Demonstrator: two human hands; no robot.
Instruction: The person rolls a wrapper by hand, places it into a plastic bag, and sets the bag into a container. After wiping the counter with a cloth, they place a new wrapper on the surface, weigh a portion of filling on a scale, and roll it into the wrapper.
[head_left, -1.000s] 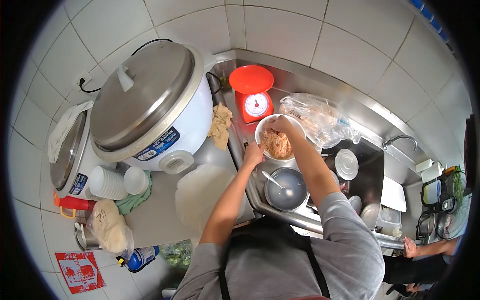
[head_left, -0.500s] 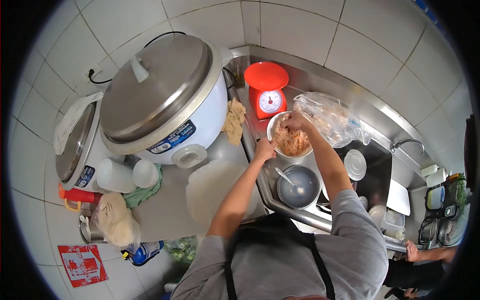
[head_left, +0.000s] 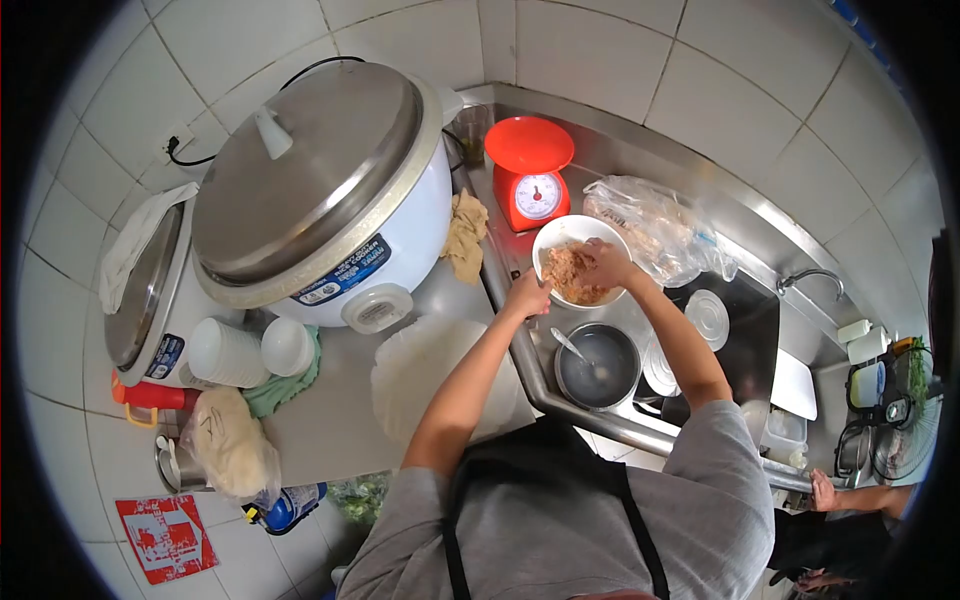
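A white bowl (head_left: 552, 232) of orange-pink minced mixture (head_left: 572, 280) stands on the steel counter, just in front of the red scale (head_left: 538, 190). My left hand (head_left: 527, 296) is closed on the bowl's lower left rim. Inside the bowl, my right hand (head_left: 604, 266) rests on the mixture at the right side, its fingers partly spread and partly sunk in the food. Below the bowl is a metal pot (head_left: 598, 368) of cloudy liquid with a spoon (head_left: 568, 342). A clear plastic bag (head_left: 655, 230) of similar pinkish food lies to the right.
Two rice cookers (head_left: 330, 190) stand at the left, with white cups (head_left: 228, 352) in front. Round translucent sheets (head_left: 425, 375) lie on the left counter. A tan cloth (head_left: 465, 238) is near the sink edge. At the lower right, another person's hand (head_left: 822, 490) touches the counter edge.
My right hand has moved from the bowl's upper part to its right side, uncovering the upper rim. My left hand stays at the lower left rim. The view has shifted slightly.
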